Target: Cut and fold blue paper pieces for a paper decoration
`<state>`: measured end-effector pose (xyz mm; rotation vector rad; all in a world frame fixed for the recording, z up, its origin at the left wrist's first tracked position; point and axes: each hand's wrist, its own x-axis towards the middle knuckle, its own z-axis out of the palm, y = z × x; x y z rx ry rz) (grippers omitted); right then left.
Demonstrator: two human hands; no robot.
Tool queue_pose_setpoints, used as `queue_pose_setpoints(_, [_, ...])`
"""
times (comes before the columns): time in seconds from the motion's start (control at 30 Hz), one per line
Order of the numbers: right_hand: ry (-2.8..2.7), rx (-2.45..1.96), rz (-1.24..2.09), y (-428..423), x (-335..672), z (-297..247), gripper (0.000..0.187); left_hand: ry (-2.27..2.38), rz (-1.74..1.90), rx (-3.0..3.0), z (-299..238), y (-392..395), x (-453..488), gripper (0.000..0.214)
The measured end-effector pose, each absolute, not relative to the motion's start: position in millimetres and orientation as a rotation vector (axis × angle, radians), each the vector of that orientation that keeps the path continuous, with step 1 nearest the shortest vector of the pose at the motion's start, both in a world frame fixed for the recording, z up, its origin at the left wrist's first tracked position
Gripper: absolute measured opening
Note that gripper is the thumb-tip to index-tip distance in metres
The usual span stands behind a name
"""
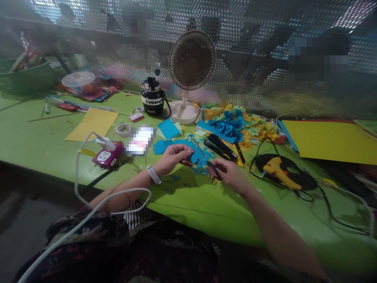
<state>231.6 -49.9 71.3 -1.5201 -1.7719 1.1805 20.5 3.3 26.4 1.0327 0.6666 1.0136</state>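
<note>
My left hand (173, 157), with a white watch on its wrist, pinches a piece of blue paper (196, 155) just above the green table (44, 145). My right hand (228, 173) is closed round the black handles of scissors (212, 168), whose blades point toward the blue paper. Small blue scraps (200, 170) lie under and between both hands.
Folded blue, yellow and green paper pieces (235, 122) are heaped behind the hands, next to a black stapler (220, 146). A yellow glue gun (278, 169) with black cables lies to the right. Fan (191, 70), black jug (152, 98), pink power strip (107, 156), yellow sheets (330, 141).
</note>
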Motion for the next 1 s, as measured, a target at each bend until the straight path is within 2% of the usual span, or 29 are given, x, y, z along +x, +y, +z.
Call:
queue_pose_setpoints(0.2, [-1.757, -1.631, 0.819, -40.5, 258.7, 81.9, 0.054, 0.678, 0.964, 0.941, 29.1, 4.2, 20.7, 0.045])
queue_pose_setpoints(0.3, [-1.912, -1.872, 0.552, -33.6, 276.5, 82.0, 0.04, 0.736, 0.918, 0.834, 30.3, 5.0, 22.6, 0.046])
queue_pose_setpoints(0.4, [-2.069, -2.066, 0.355, -28.3, 289.2, 79.1, 0.027, 0.77, 0.891, 0.739, 29.9, 6.4, 24.3, 0.034])
queue_pose_setpoints(0.63, [-2.178, -2.214, 0.319, -22.8, 295.1, 77.1, 0.028, 0.704, 0.896, 0.745, 29.4, 5.8, 22.9, 0.016])
queue_pose_setpoints(0.83, [-2.261, -2.263, 0.183, -17.7, 287.6, 66.2, 0.021, 0.695, 0.892, 0.881, 27.0, 4.6, 21.2, 0.039])
queue_pose_setpoints(1.0, [-2.328, -2.24, 0.119, -15.6, 282.3, 59.0, 0.02, 0.76, 0.949, 0.931, 22.1, 4.3, 23.5, 0.045])
